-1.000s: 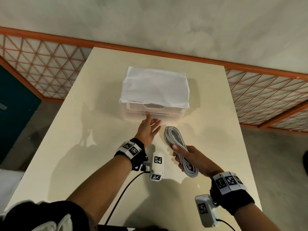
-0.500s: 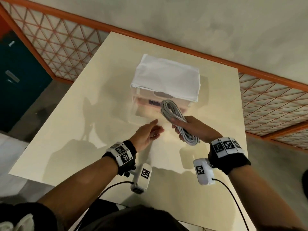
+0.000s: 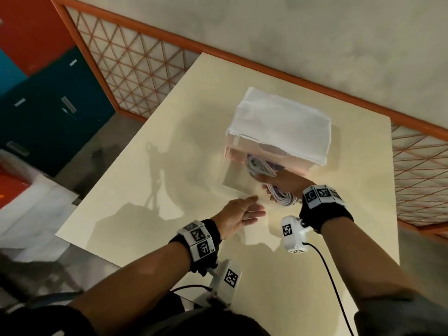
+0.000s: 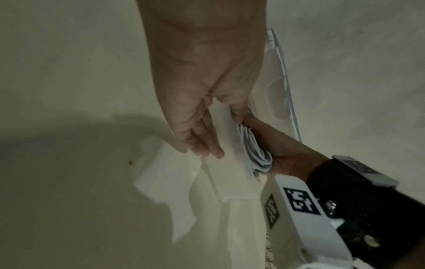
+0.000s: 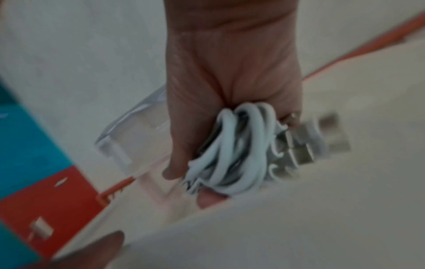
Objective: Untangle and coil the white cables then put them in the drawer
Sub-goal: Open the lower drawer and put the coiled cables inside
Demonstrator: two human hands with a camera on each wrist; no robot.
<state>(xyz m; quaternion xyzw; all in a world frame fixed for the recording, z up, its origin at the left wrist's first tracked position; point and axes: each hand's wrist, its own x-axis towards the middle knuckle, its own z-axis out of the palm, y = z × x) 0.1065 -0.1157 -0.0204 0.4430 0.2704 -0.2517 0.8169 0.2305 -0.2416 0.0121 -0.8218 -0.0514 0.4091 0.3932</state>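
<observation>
A clear drawer (image 3: 232,180) stands pulled out of a small unit draped in white cloth (image 3: 281,124) on the cream table. My right hand (image 3: 269,185) grips the coiled white cables (image 3: 282,197) over the open drawer, and the coil's far end (image 3: 260,166) dips inside. In the right wrist view the fingers wrap the coil (image 5: 232,154), with metal plugs (image 5: 310,142) sticking out beside it. My left hand (image 3: 254,207) holds the drawer's front wall (image 4: 230,172), thumb on one side and fingers (image 4: 202,145) on the other.
The table (image 3: 169,166) ends close on the left and near sides. Blue and red cabinets (image 3: 48,105) stand off to the left, behind an orange lattice railing (image 3: 145,69). White sheets (image 3: 31,214) lie on the floor at lower left.
The left hand has drawn the drawer out towards me. The right hand has carried the coil from beside the unit forward and over the open drawer.
</observation>
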